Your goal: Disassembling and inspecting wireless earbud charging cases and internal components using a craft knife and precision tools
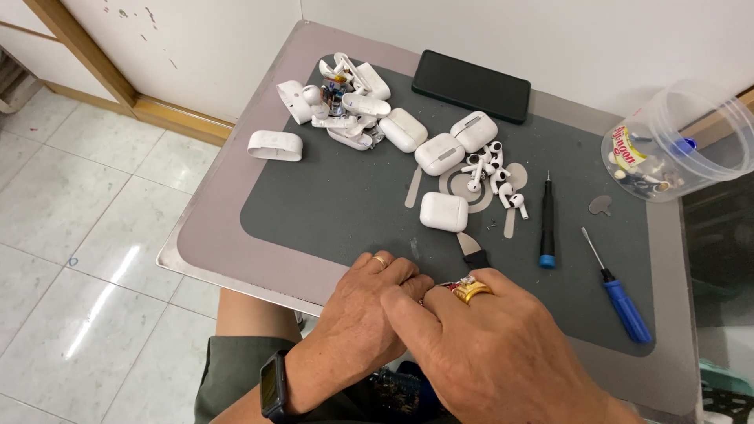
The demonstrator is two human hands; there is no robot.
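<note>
My left hand [357, 314], with a ring and a black wristwatch, rests knuckles-up at the near edge of the dark grey work mat [330, 204]. My right hand [491, 349], wearing a gold ring, lies beside it and overlaps its fingers. Both hands have their fingers curled down, hiding whatever is under them. A small flat metal blade with a black grip [473, 251] pokes out just beyond the knuckles. A closed white earbud case [444, 212] sits a short way past the hands.
More white cases [438, 154] and loose earbuds [495, 177] lie mid-mat, with a pile of opened case parts [342, 98] at the far left. A black phone [471, 86], two screwdrivers [547, 224] [624, 302] and a clear plastic tub [679, 141] stand to the right.
</note>
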